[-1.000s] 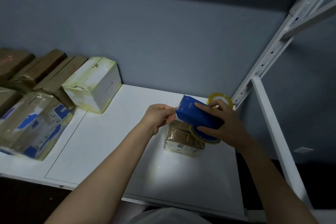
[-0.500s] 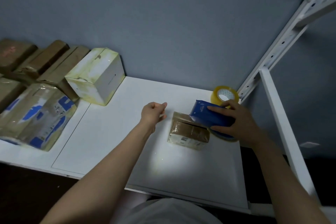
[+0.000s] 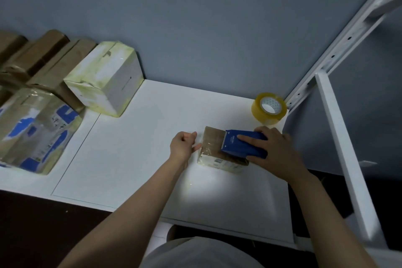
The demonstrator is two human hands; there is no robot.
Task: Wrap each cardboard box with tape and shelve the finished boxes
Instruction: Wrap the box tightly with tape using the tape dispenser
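A small taped cardboard box [image 3: 214,148] lies on the white shelf [image 3: 141,159]. My right hand [image 3: 276,154] grips a blue tape dispenser [image 3: 241,146] and holds it down on the box's right half. My left hand [image 3: 183,144] hovers just left of the box with fingers loosely curled and the thumb near the box's edge, holding nothing. A spare roll of yellowish clear tape [image 3: 268,107] stands behind the box near the shelf's back right corner.
Several wrapped boxes crowd the shelf's left side: a white one with yellowed tape [image 3: 106,78], a brown one with blue print [image 3: 37,128] and brown ones [image 3: 43,59] behind. A grey wall backs the shelf. A white metal upright [image 3: 339,143] bounds the right.
My right hand lowered the dispenser from mid-air onto the box. My left hand let go of the dispenser's end and dropped to the left of the box.
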